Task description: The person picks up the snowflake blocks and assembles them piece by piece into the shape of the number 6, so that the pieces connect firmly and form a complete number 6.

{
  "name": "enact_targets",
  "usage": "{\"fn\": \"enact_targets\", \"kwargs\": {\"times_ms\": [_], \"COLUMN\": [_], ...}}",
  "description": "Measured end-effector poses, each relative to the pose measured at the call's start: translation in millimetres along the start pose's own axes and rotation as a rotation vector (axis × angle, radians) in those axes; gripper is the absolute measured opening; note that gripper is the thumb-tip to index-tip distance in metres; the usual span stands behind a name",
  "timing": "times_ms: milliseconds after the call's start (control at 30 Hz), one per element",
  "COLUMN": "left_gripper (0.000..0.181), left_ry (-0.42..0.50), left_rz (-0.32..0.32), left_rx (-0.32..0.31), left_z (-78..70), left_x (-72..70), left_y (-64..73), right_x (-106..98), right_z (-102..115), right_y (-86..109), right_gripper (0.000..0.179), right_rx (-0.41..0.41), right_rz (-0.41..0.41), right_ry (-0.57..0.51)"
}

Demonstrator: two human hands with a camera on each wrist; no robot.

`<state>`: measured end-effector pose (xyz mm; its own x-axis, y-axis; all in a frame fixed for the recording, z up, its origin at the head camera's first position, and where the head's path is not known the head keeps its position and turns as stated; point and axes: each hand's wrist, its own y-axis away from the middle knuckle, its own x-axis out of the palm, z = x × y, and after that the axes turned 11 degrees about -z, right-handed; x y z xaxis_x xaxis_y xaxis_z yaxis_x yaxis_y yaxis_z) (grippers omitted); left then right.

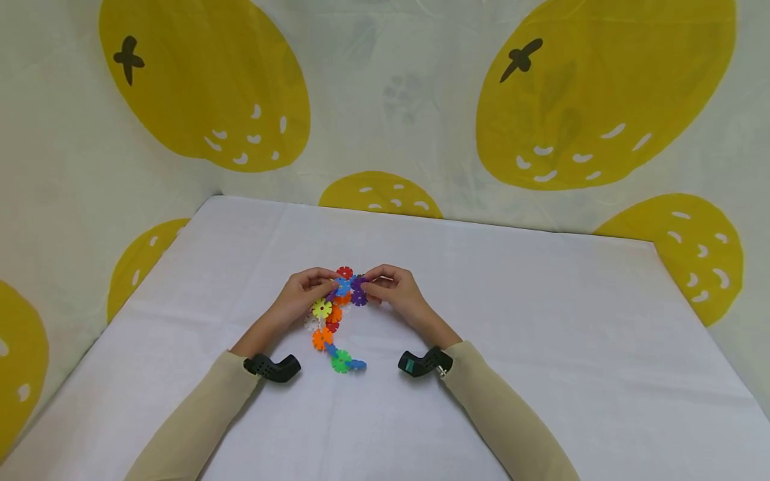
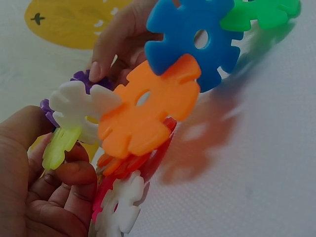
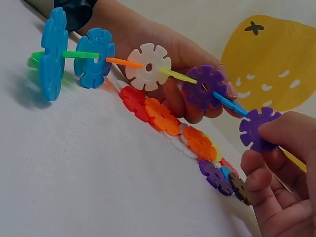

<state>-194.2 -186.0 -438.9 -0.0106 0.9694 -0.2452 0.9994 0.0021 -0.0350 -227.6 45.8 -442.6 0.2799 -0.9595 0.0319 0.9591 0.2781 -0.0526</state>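
Observation:
Slotted plastic snowflake discs are joined edge to edge in a chain hanging between and below the two hands. My right hand pinches a purple disc between thumb and fingers at the chain's upper end. A light blue disc links it to another purple disc, which my left hand pinches. From there the chain runs through a yellow disc, a white disc and an orange disc. Blue discs and a green disc form the lower end, nearer the body.
Under and beyond the chain, several loose discs lie on the white tablecloth, among them a red disc, an orange disc and a brown disc. A cloth backdrop with yellow fruit prints stands behind the table.

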Motion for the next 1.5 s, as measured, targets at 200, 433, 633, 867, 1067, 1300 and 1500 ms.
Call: {"fn": "enact_targets", "kwargs": {"times_ms": [200, 433, 633, 867, 1067, 1300, 1500], "left_gripper": [0.025, 0.024, 0.024, 0.022, 0.022, 0.02, 0.019], "left_ry": [0.017, 0.054, 0.032, 0.048, 0.034, 0.008, 0.014], "left_rz": [0.001, 0.025, 0.055, 0.063, 0.067, 0.055, 0.054], "left_rx": [0.007, 0.025, 0.024, 0.042, 0.046, 0.024, 0.032], "left_z": [0.6, 0.7, 1.9, 1.5, 0.0, -1.0, -0.5], "left_x": [0.9, 0.6, 1.2, 1.5, 1.1, 0.9, 1.8], "left_y": [0.0, 1.1, 0.3, 1.0, 2.4, 1.7, 0.3], "right_x": [-0.3, -0.7, -0.2, -0.3, 1.1, 7.1, 7.2], "right_z": [-0.5, -1.8, -0.9, -2.6, 0.8, 30.9, 23.4], "right_y": [0.8, -0.1, 0.6, 0.2, 2.5, 17.7, 14.4], "right_gripper": [0.022, 0.019, 0.017, 0.018, 0.016, 0.014, 0.013], "right_rx": [-0.029, -0.05, -0.045, -0.178, -0.257, -0.292, -0.307], "right_rz": [0.015, -0.016, -0.007, 0.026, 0.042, 0.042, 0.017], "right_ry": [0.058, 0.143, 0.149, 0.202, 0.245, 0.251, 0.272]}}
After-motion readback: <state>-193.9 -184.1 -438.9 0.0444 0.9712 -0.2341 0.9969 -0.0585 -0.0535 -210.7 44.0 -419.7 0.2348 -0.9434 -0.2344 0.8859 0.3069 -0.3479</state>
